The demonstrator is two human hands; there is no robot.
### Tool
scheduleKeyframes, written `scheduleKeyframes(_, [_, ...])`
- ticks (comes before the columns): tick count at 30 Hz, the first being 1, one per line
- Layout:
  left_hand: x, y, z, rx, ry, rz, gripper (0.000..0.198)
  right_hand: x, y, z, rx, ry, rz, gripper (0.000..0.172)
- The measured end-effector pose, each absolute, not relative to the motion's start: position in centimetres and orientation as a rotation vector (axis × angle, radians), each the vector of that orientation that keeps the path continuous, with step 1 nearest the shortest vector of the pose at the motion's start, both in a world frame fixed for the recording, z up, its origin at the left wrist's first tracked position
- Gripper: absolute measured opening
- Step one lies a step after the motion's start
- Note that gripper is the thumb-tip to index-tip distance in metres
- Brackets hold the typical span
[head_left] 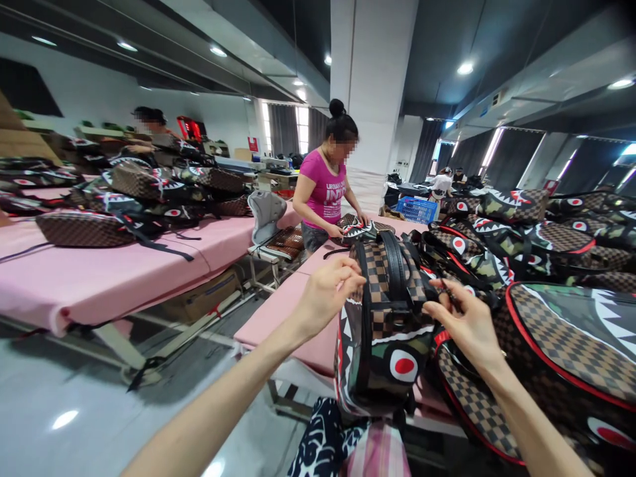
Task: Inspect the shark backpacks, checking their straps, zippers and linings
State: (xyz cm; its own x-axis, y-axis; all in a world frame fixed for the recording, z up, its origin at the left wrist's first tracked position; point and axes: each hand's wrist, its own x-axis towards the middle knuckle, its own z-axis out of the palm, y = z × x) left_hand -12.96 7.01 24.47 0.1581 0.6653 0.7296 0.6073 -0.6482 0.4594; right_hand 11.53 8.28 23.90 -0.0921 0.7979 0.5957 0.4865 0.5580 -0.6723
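A checkered brown backpack point(380, 324) stands on the pink table in front of me, its side facing me with a camouflage patch, a red-and-white eye and shark teeth. Its black carry handle point(395, 265) is on top. My left hand point(332, 291) is at the bag's upper left edge, fingers curled in a pinch; what is between them is too small to tell. On the bag's right side, my right hand point(467, 324) has its fingers closed around a small dark item that I cannot make out.
Similar shark-face bags point(571, 331) are heaped on my right. A co-worker in a pink shirt point(322, 185) handles another bag across the pink table point(283, 298). More bags lie on the left table point(213, 258). A grey chair point(265, 215) and blue crate point(417, 210) stand beyond.
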Motion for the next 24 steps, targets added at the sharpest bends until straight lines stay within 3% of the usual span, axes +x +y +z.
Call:
scheduleKeyframes(2, [-11.8, 7.2, 24.6, 2.455, 1.368, 1.524, 0.012, 11.7, 8.7, 22.6, -1.099, -1.71, 0.458, 0.038])
scheduleKeyframes(5, [-10.1, 7.5, 24.8, 2.585, 1.495, 1.311, 0.024, 11.5, 8.9, 21.4, -1.087, -1.662, 0.52, 0.036])
scheduleKeyframes(10, [-9.8, 8.5, 26.5, 2.573, 1.536, 0.968, 0.012, 11.5, 8.9, 21.3, -1.05, -1.691, 0.538, 0.032])
scheduleKeyframes(12, [-10.4, 9.1, 27.1, 2.53, 1.409, 0.887, 0.02, 11.5, 8.9, 21.3, -1.041, -1.695, 0.539, 0.032])
scheduleKeyframes(17, [-11.7, 9.7, 27.2, 2.318, 1.186, 1.035, 0.039, 11.4, 9.1, 21.0, -1.038, -1.675, 0.552, 0.034])
scheduleKeyframes(24, [-10.5, 8.4, 25.9, 2.617, 1.292, 1.171, 0.016, 11.6, 9.2, 20.9, -1.064, -1.686, 0.52, 0.034])
